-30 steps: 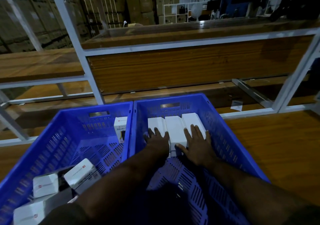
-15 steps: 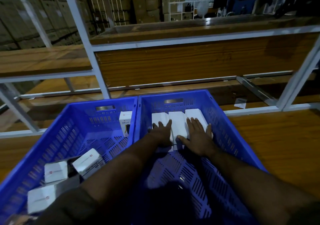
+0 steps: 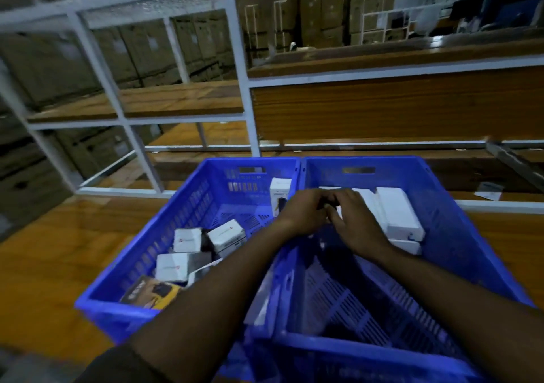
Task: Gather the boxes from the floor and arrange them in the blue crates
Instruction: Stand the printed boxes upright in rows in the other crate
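Both hands lifted off white boxes point(image 3: 394, 211) at 12 o'clock in right crate point(image 3: 459, 229); left hand point(image 3: 304, 213), right hand point(image 3: 353, 217) now together, grip unclear; row looks settled, loose boxes point(image 3: 206, 244) in left crate point(image 3: 141, 253) likely next

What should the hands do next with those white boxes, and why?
Probably the left hand should reach into the left crate and lift one loose box, maybe the tilted white box. The right crate already has white boxes lined up at its far end with bare floor nearer, while the left crate's boxes lie jumbled. Both hands are bunched together over that row; what they hold is unclear.
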Motion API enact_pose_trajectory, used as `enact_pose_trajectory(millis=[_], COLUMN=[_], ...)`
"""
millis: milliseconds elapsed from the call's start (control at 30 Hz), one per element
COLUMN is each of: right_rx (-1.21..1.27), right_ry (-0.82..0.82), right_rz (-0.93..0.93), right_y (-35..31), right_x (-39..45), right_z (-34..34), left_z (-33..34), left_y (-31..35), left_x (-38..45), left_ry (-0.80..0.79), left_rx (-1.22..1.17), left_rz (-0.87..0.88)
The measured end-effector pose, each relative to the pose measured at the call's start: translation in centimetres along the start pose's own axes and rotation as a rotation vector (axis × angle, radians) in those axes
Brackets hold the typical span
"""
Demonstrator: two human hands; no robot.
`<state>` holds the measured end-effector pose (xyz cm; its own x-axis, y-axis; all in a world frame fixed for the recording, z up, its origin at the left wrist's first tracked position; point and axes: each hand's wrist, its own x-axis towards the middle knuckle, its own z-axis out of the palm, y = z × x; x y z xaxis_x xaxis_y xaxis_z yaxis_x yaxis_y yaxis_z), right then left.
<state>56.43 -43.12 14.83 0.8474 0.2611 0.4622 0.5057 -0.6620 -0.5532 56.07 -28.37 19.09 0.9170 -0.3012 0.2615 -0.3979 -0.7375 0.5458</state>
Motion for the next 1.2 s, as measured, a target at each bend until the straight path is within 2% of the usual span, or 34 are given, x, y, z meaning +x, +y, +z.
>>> enact_pose_trajectory(millis=[133,300,500,567,733,933,1033,1200], right_rx=[0.049,0.054,0.062,0.032,-0.280,-0.635,-0.632,-0.285], right_ry=[0.028,-0.049,-0.137,-0.239,-0.687,-0.982,-0.979,-0.793], right_rz=[-0.094,-0.154,-0.196,-0.193,-0.171,-0.105,-0.020,0.187], right_y=[-2.9,-6.5,-10.9,-12.5,-15.3,-16.8,-15.7,-13.0], right_x=[0.5,0.8,3.1,4.5,7.5,9.2,8.7,8.2], right_z=[0.1,1.2,4.6,6.1,10.9,15.9,17.2,16.3], left_z=[-3.1,-7.7,-11.2,-11.9,-13.0,-13.3,-12.4,-11.8], left_y=[-2.1,-6.4,-13.1,-15.4,-20.6,-22.2,-22.1,-21.3], left_x=[-2.6,-4.8,-6.7,-6.8,-6.4,-4.8,-4.0,-2.6], left_ry=[0.106,0.240,0.328,0.326,0.273,0.319,0.264,0.185], left_rx=[-0.180,-0.388,-0.445,-0.434,-0.442,-0.590,-0.633,-0.665], left_rz=[-0.050,-0.189,-0.293,-0.316,-0.392,-0.448,-0.454,-0.470])
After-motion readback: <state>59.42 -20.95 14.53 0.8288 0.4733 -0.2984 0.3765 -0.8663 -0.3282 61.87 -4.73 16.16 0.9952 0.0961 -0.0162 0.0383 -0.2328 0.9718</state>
